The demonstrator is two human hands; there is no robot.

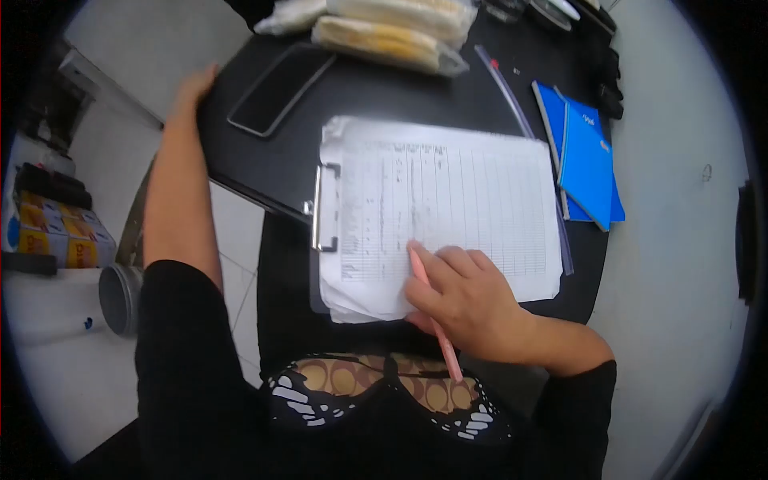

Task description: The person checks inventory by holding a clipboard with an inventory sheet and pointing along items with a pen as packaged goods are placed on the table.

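A clipboard with a metal clip at its left holds a stack of printed table sheets, with some handwriting in the left columns. My right hand is closed around a pink pen. The pen's upper end meets the page near the lower middle of the form, and the other end points down toward my body. Off to the left, my left hand rests at the table's edge with its fingers stretched out, partly hidden by the viewing angle. A dark phone lies near it on the table.
Plastic-wrapped pale packs lie at the back of the black table. Blue notebooks and a clear plastic strip are right of the clipboard. Left of the table stand yellow packages and a metal tin.
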